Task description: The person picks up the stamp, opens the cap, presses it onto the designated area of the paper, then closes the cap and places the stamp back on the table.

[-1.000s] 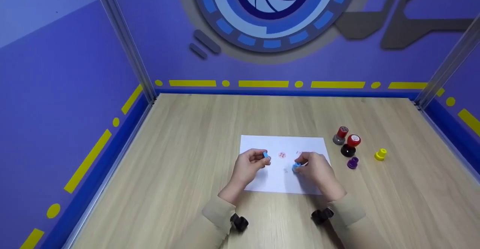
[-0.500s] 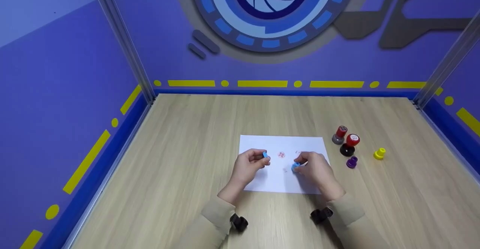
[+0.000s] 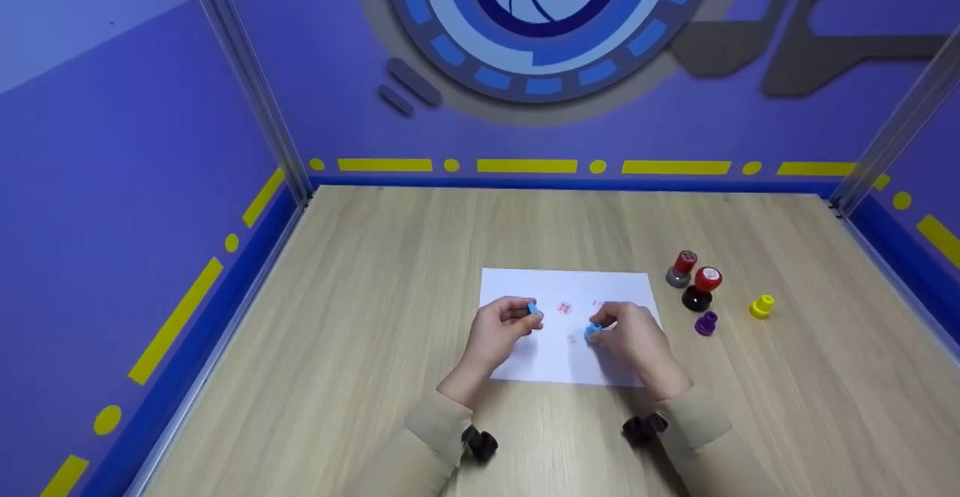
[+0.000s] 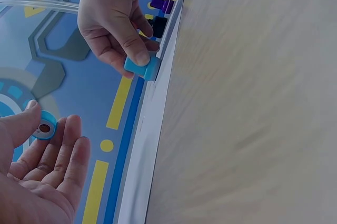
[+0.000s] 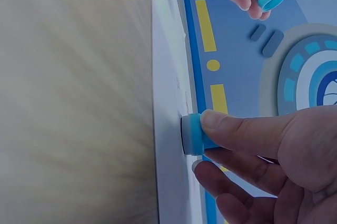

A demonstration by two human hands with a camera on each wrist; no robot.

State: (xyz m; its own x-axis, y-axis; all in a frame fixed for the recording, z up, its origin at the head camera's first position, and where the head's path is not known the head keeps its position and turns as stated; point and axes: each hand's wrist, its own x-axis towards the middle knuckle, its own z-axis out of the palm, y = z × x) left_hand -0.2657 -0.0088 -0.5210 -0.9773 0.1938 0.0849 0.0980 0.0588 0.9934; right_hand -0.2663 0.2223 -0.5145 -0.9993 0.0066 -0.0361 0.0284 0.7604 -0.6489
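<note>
My left hand (image 3: 495, 336) pinches a small round light-blue cap (image 4: 53, 124) between thumb and forefinger, above the left part of a white sheet of paper (image 3: 529, 362). The cap's open side shows in the right wrist view. With thumb and fingers, my right hand (image 3: 637, 341) grips a light-blue stamp (image 5: 196, 134) by its handle. The stamp stands face down at the paper's right half; whether its face presses fully on the sheet is hard to tell. A round red print (image 3: 564, 308) and fainter marks lie between the hands.
Right of the paper stand a red and grey stamp (image 3: 679, 278), a red and black stamp (image 3: 697, 299), a purple stamp (image 3: 706, 324) and a yellow stamp (image 3: 762, 307). Decorated panels enclose the wooden table (image 3: 360, 317) at the back and sides.
</note>
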